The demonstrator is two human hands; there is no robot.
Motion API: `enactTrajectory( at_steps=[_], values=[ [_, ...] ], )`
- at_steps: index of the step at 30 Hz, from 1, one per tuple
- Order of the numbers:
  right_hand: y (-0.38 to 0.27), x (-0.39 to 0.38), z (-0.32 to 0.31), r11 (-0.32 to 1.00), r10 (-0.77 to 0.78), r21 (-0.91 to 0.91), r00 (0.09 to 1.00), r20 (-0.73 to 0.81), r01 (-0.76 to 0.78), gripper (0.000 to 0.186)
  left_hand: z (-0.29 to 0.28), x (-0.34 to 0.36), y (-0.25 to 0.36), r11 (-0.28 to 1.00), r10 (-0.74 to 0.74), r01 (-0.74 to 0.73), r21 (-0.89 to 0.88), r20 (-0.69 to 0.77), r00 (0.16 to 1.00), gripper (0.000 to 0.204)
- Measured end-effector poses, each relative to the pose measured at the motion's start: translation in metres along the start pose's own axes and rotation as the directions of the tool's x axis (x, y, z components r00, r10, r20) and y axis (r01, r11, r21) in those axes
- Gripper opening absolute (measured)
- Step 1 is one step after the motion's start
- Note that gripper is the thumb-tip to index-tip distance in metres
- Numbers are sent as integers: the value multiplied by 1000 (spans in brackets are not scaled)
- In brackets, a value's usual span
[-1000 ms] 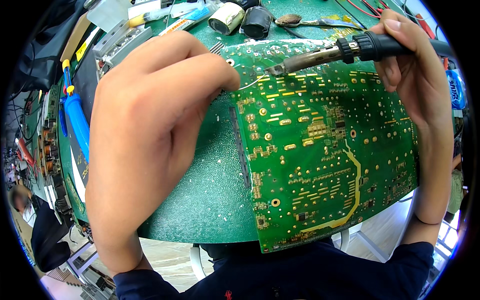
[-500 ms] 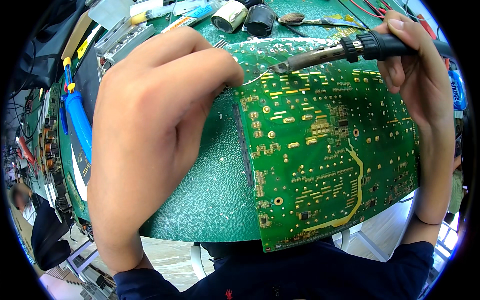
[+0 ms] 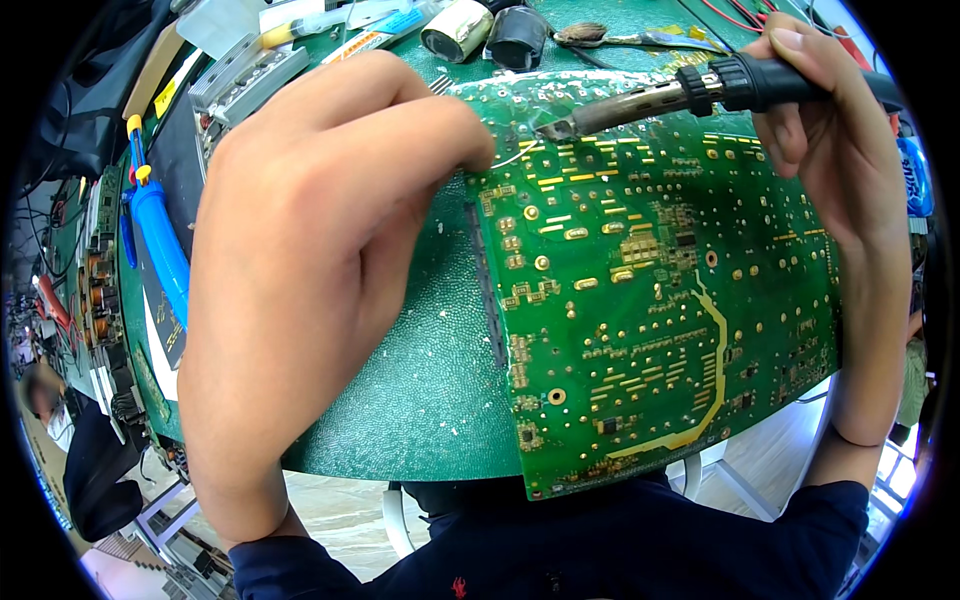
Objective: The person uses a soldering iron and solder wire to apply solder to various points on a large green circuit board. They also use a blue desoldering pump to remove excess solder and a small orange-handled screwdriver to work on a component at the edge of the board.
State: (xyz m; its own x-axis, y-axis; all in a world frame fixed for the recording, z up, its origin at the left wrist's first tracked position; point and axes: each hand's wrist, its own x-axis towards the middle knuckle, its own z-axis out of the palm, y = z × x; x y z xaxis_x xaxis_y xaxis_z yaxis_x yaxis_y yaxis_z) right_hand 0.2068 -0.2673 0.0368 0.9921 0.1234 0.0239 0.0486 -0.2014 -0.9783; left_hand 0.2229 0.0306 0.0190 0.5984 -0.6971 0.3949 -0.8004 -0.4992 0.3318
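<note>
A large green circuit board point(image 3: 640, 330) lies before me with its solder side up, its near edge jutting past the table's front. My right hand point(image 3: 820, 110) grips a soldering iron point(image 3: 650, 103) by its black handle, and the dark tip points left at the board's upper left part. My left hand point(image 3: 330, 190) is closed in a pinch on a thin solder wire point(image 3: 516, 156). The wire's free end reaches the iron's tip; whether both touch a joint is too small to tell. The left fingertips are partly hidden behind the hand.
A blue desoldering pump point(image 3: 160, 235) lies left of my left hand, near a metal heat sink point(image 3: 247, 85). Two small round containers point(image 3: 518, 40) and a brush point(image 3: 585, 36) sit beyond the board. The green mat point(image 3: 400, 400) spreads below my left wrist. A person sits far left.
Hardly anything differs. The board and the iron have shifted very slightly, and my left fingers have moved a touch to the right with the solder wire.
</note>
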Motion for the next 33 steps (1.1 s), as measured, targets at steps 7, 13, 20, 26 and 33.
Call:
enactTrajectory(
  at_steps=[7, 13, 20, 26, 33],
  values=[
    [-2, 0, 1, 1000, -13, -23, 1000, -4, 13, 33, 2, 0, -1, 1000, 17, -17, -10, -19, 1000, 18],
    [-2, -1, 3, 999, -22, -41, 1000, -4, 22, 33, 1, -1, 0, 1000, 21, -20, 7, -20, 1000, 18],
    [-4, -3, 5, 995, -43, -95, 999, -6, 42, 33, 2, 0, -1, 1000, 14, -14, -18, -11, 1000, 18],
    [-1, -3, 9, 1000, -18, -16, 993, -112, 17, 33, 0, -1, 0, 1000, 14, -14, -8, -11, 1000, 17],
    [-5, -1, 7, 1000, 11, 6, 998, -58, -11, 31, 0, 0, 0, 1000, 19, -19, 12, -20, 1000, 17]
  ],
)
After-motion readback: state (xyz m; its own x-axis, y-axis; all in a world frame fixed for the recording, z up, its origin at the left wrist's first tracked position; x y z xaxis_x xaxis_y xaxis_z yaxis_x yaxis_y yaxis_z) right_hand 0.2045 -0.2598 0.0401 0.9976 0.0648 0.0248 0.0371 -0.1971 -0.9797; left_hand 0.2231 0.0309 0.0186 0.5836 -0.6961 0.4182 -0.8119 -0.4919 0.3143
